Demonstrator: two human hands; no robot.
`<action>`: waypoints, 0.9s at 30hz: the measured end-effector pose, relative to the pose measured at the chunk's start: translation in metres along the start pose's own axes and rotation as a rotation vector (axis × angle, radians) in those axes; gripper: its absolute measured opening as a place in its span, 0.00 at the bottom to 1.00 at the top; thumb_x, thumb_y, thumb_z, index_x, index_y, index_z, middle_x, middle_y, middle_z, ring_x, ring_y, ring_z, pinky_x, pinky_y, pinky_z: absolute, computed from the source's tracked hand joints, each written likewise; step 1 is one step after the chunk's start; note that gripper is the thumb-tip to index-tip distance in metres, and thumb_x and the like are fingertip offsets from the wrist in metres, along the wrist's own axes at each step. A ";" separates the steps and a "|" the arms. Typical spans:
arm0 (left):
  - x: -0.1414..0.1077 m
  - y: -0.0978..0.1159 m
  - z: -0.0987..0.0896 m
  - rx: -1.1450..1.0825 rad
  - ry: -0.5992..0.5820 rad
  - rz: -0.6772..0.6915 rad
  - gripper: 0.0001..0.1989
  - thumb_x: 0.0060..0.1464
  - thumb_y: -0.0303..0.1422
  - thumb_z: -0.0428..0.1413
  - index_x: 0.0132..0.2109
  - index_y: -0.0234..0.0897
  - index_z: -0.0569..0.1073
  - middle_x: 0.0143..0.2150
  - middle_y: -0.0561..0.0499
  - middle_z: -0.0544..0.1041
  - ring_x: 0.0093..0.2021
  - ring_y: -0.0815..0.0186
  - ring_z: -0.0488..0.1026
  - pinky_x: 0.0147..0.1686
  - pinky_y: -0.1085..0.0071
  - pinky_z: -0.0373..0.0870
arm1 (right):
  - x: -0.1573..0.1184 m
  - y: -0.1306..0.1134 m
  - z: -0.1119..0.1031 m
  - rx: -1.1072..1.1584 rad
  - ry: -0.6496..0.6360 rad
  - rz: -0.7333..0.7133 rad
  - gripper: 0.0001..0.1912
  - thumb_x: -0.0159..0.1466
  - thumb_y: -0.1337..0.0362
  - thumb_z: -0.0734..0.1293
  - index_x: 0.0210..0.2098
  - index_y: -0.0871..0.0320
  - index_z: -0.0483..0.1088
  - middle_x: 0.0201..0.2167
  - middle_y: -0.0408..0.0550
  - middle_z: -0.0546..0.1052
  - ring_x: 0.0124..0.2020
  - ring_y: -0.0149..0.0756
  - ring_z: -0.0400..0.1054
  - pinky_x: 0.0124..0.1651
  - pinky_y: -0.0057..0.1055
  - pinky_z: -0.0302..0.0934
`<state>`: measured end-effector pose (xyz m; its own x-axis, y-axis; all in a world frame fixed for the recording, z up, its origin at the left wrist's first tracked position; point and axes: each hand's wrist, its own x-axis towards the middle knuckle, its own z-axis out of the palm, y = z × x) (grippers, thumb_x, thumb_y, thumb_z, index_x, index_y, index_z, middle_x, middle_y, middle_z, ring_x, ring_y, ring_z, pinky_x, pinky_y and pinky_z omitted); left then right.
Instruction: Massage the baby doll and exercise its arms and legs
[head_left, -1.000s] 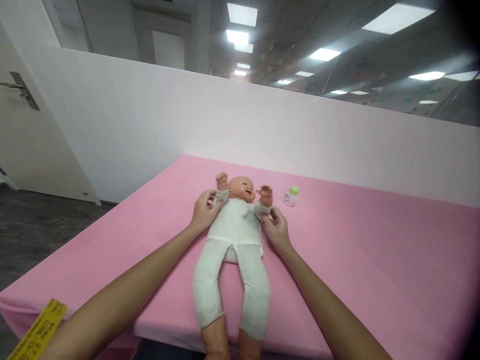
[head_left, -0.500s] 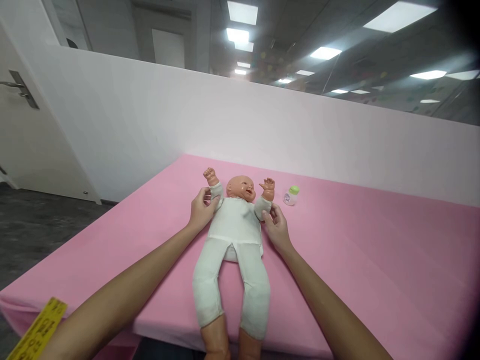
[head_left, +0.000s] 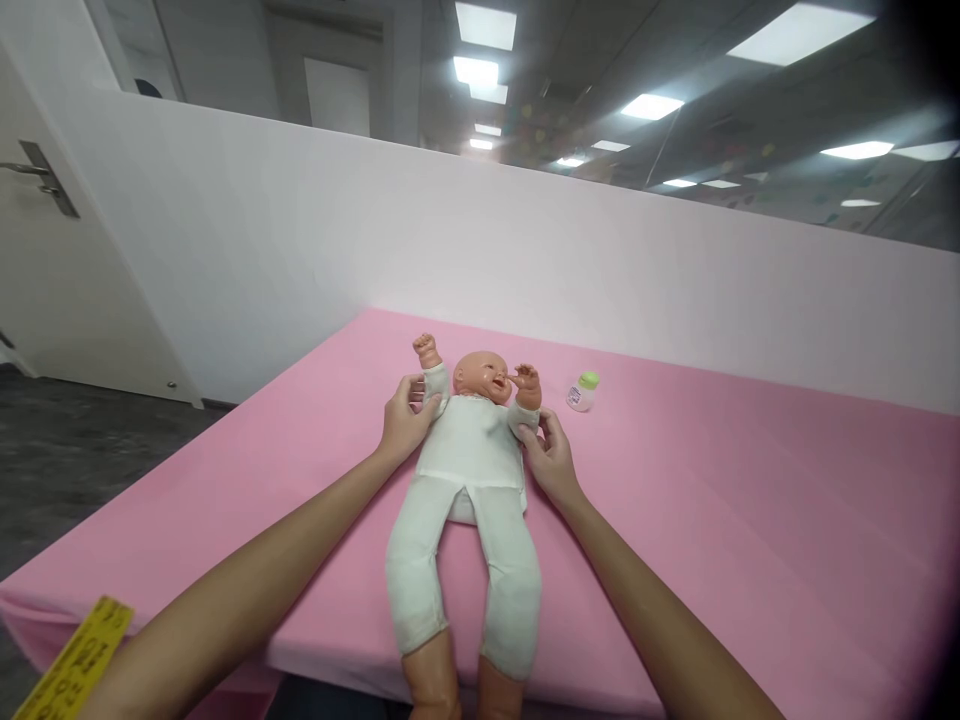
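Observation:
A baby doll (head_left: 471, 440) with a white cloth body and plastic head, hands and lower legs lies on its back, its head away from me. My left hand (head_left: 407, 415) is closed around the doll's arm on the left, thumb on the near side of the sleeve. On the right, my right hand (head_left: 552, 455) pinches the doll's other arm just below the plastic hand. Both doll arms are raised beside its head. A small clear bottle (head_left: 582, 392) with a green cap stands just beyond my right hand.
The doll lies on a table with a pink cloth (head_left: 720, 520). A white partition (head_left: 525, 250) rises along the far side. A door (head_left: 67, 230) is at the left, and a yellow strip with dark markings (head_left: 79, 660) shows at the lower left.
The doll's arm held by my right hand has tilted inward, its plastic hand now by the face. The other doll arm has shifted slightly right with my left hand.

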<state>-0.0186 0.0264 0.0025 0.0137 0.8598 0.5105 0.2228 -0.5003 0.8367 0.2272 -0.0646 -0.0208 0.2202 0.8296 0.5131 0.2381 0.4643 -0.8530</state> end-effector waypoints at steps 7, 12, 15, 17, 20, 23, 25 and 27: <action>-0.003 0.001 0.004 0.091 -0.120 0.175 0.11 0.52 0.27 0.55 0.42 0.40 0.78 0.45 0.49 0.78 0.46 0.61 0.74 0.43 0.67 0.70 | -0.003 -0.003 -0.002 -0.128 -0.089 -0.101 0.13 0.65 0.61 0.69 0.49 0.51 0.75 0.53 0.50 0.76 0.53 0.45 0.70 0.46 0.37 0.67; -0.002 0.000 0.003 0.036 -0.098 0.055 0.13 0.55 0.32 0.57 0.48 0.41 0.77 0.49 0.49 0.79 0.47 0.60 0.75 0.44 0.66 0.71 | -0.001 -0.002 0.000 -0.032 -0.033 0.000 0.16 0.67 0.56 0.67 0.53 0.52 0.71 0.51 0.50 0.77 0.48 0.42 0.72 0.44 0.36 0.69; 0.000 -0.002 0.001 -0.013 -0.050 -0.037 0.15 0.57 0.37 0.59 0.50 0.41 0.74 0.50 0.49 0.79 0.44 0.61 0.76 0.43 0.65 0.72 | 0.000 -0.001 0.000 0.003 0.013 0.015 0.17 0.67 0.53 0.67 0.52 0.53 0.69 0.48 0.49 0.77 0.45 0.41 0.71 0.43 0.35 0.69; 0.000 -0.002 0.001 -0.012 -0.048 -0.039 0.15 0.57 0.38 0.59 0.50 0.41 0.74 0.49 0.49 0.80 0.43 0.61 0.76 0.43 0.65 0.72 | 0.000 -0.001 -0.001 -0.006 0.008 0.002 0.17 0.67 0.54 0.68 0.52 0.52 0.70 0.47 0.49 0.77 0.46 0.42 0.71 0.45 0.36 0.69; -0.002 0.001 0.002 0.033 -0.104 0.056 0.13 0.55 0.32 0.57 0.48 0.41 0.77 0.48 0.49 0.80 0.46 0.61 0.76 0.44 0.66 0.72 | -0.001 0.000 -0.002 -0.066 -0.058 -0.047 0.14 0.65 0.60 0.69 0.50 0.52 0.72 0.51 0.50 0.77 0.50 0.44 0.71 0.46 0.37 0.67; -0.004 0.005 0.002 0.067 -0.173 0.159 0.17 0.50 0.25 0.55 0.47 0.42 0.80 0.48 0.49 0.80 0.50 0.60 0.75 0.46 0.65 0.72 | -0.003 0.000 -0.002 -0.126 -0.086 -0.118 0.13 0.62 0.67 0.68 0.47 0.52 0.74 0.52 0.50 0.76 0.55 0.46 0.69 0.48 0.38 0.66; -0.003 0.006 0.002 0.054 -0.191 0.149 0.19 0.50 0.25 0.55 0.48 0.43 0.81 0.49 0.49 0.81 0.50 0.59 0.76 0.45 0.65 0.72 | -0.003 0.001 -0.002 -0.134 -0.079 -0.126 0.14 0.60 0.68 0.67 0.46 0.51 0.74 0.52 0.50 0.77 0.56 0.46 0.69 0.48 0.38 0.66; -0.002 0.004 0.001 0.026 -0.186 0.089 0.17 0.53 0.29 0.57 0.50 0.44 0.81 0.50 0.50 0.82 0.49 0.58 0.77 0.45 0.65 0.72 | -0.003 0.000 -0.002 -0.121 -0.070 -0.099 0.14 0.61 0.67 0.67 0.47 0.51 0.74 0.52 0.50 0.77 0.56 0.46 0.70 0.48 0.38 0.66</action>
<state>-0.0168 0.0223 0.0048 0.2141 0.8174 0.5348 0.2374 -0.5746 0.7832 0.2282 -0.0673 -0.0225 0.1241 0.8034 0.5824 0.3684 0.5077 -0.7788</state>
